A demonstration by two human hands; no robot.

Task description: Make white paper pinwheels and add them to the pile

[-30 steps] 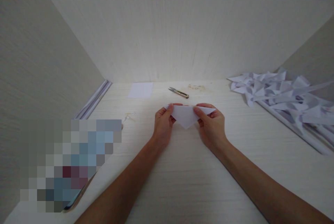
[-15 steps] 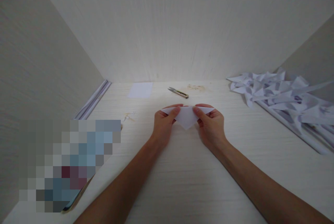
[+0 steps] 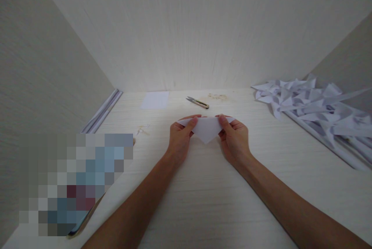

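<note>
A white sheet of paper (image 3: 206,129), folded into a triangle, is held between my two hands over the table. Its long straight edge lies at the top and one corner points down toward me. My left hand (image 3: 180,136) pinches its left end, thumb in front and fingers behind. At the other end, my right hand (image 3: 234,136) is closed on the paper in the same way, its thumb near the top edge. The fingers behind the paper are partly hidden. Just beyond the hands lie small thread snips (image 3: 197,102), blades toward the left.
A flat white square of paper (image 3: 155,100) lies at the back left, near rolled white paper (image 3: 102,110). Folded paper pinwheels (image 3: 302,98) are heaped at the right. Small tan scraps (image 3: 217,97) lie by the back wall. A pixelated object (image 3: 95,179) stands at the left.
My right thumb has shifted slightly outward and up along the folded paper's top edge. Both hands still hold the paper; the whole view has moved a little.
</note>
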